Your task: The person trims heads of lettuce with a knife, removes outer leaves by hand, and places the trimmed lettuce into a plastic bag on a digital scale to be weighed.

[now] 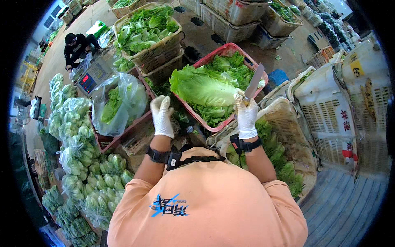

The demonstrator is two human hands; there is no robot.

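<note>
The gloved right hand (247, 116) grips a knife (255, 81) over the near right edge of the red crate (218, 128); the fingers cover most of the handle, and the blade points up and away. A large lettuce (203, 88) lies on loose leaves in that crate, its leafy end covering the left corner. Its stem end meets the right fingertips in view, but whether they touch cannot be told. The gloved left hand (162, 117), blurred, has its fingers partly curled beside the near left edge; whether it holds anything is unclear.

Further left, a clear bag (138, 105) with greens, softened by the plastic, hides much of a dark red crate (108, 143) and overlaps a scale (96, 71). At right, the forearm and shirt cut off part of a pale crate (306, 175) of leaves. A distant co-worker's (78, 48) hands are too small to read.
</note>
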